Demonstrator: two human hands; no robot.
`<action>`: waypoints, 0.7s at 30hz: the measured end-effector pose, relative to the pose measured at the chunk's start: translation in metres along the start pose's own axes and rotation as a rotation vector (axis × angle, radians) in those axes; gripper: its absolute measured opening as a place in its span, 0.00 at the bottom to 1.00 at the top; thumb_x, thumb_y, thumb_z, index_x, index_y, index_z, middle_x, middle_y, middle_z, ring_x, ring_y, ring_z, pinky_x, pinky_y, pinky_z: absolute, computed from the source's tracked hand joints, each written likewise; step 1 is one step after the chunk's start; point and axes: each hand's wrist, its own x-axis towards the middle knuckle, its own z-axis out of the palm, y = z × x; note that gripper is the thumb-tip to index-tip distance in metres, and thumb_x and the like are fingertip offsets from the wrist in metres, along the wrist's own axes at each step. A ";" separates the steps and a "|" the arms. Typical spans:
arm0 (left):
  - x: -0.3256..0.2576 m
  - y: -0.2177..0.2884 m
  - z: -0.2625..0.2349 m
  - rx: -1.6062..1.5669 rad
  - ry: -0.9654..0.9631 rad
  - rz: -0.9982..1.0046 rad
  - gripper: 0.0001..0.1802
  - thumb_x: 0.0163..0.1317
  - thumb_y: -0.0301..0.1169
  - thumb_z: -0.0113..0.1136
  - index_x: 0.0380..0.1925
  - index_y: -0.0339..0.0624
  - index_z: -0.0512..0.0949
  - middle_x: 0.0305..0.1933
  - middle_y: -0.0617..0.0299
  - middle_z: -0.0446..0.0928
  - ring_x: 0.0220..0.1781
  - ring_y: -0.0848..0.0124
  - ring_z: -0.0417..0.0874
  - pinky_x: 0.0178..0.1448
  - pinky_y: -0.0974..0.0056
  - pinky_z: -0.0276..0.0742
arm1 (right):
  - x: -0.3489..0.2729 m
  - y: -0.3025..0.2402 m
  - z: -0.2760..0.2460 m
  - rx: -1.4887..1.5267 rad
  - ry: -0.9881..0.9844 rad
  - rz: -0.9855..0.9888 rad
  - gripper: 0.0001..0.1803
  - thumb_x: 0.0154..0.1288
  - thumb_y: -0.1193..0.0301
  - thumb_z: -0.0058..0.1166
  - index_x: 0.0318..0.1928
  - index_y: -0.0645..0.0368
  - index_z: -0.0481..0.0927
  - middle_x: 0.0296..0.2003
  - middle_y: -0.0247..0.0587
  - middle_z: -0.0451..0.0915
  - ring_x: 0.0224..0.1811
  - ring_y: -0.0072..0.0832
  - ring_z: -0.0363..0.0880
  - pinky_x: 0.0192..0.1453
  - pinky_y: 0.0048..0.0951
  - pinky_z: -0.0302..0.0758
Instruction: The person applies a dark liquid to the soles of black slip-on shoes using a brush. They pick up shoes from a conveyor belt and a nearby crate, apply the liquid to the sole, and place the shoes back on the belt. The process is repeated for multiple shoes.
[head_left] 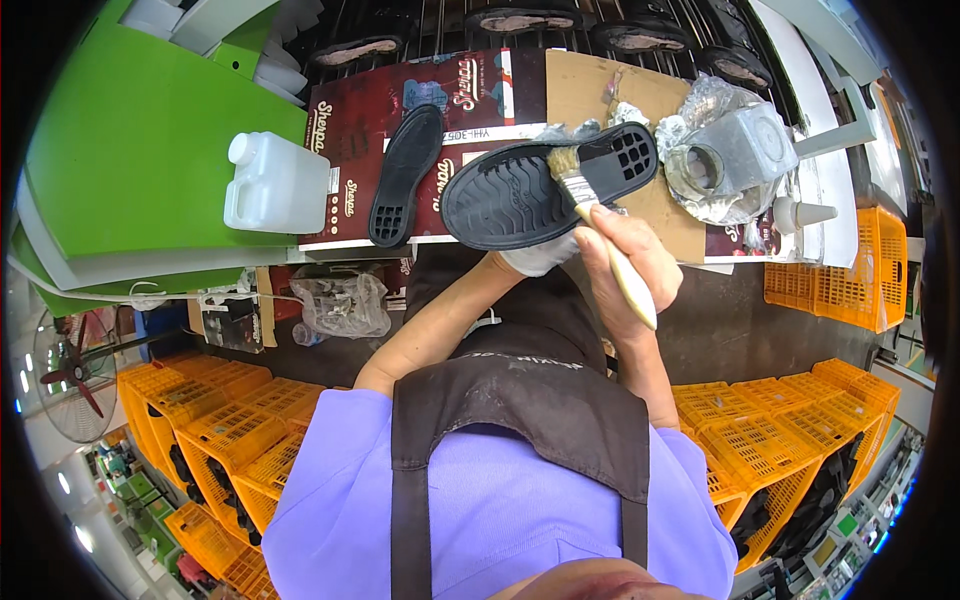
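A black shoe sole (505,198), with wavy tread and a grid of square pits at its heel, lies tilted above the worktop, heel to the right. My left hand (540,258), in a white glove, supports it from below; the fingers are hidden behind the sole. My bare right hand (640,262) grips the pale handle of a paintbrush (573,180), its bristles against the sole around the arch. On the dark red cardboard to the left lies another black sole (405,175). An open clear plastic container (730,155) rests on its side in crumpled plastic at the right.
A white jug (277,183) stands left of the soles, beside a green panel (150,130). Black shoes (640,38) sit on a roller rack beyond the worktop. A nozzle-tipped bottle (803,215) lies at the right edge. Orange crates (245,415) flank me on both sides.
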 end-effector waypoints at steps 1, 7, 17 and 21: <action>0.004 0.003 -0.002 -0.022 0.002 0.049 0.38 0.61 0.42 0.56 0.67 0.44 0.52 0.69 0.56 0.56 0.71 0.62 0.54 0.74 0.54 0.43 | 0.000 0.000 0.002 0.009 -0.003 -0.020 0.11 0.47 0.81 0.66 0.33 0.71 0.80 0.30 0.48 0.82 0.30 0.35 0.83 0.35 0.28 0.80; 0.007 0.009 0.004 -0.117 0.073 0.075 0.34 0.60 0.40 0.56 0.63 0.44 0.55 0.66 0.57 0.58 0.68 0.63 0.57 0.70 0.56 0.48 | -0.001 -0.004 0.010 0.076 -0.025 0.033 0.12 0.46 0.80 0.66 0.33 0.70 0.80 0.30 0.48 0.82 0.30 0.35 0.83 0.34 0.27 0.80; -0.002 0.008 0.005 -0.131 -0.001 -0.010 0.27 0.59 0.39 0.57 0.55 0.45 0.60 0.57 0.58 0.63 0.60 0.64 0.62 0.62 0.58 0.55 | -0.002 -0.006 0.019 0.188 -0.073 0.039 0.11 0.49 0.79 0.65 0.35 0.69 0.80 0.31 0.48 0.82 0.30 0.33 0.83 0.34 0.26 0.78; -0.010 0.005 0.005 -0.123 -0.060 -0.066 0.24 0.58 0.38 0.57 0.51 0.45 0.62 0.53 0.59 0.65 0.56 0.65 0.64 0.59 0.58 0.58 | 0.000 -0.007 0.020 0.220 -0.088 0.041 0.10 0.49 0.79 0.65 0.33 0.69 0.80 0.31 0.46 0.82 0.30 0.34 0.83 0.33 0.27 0.79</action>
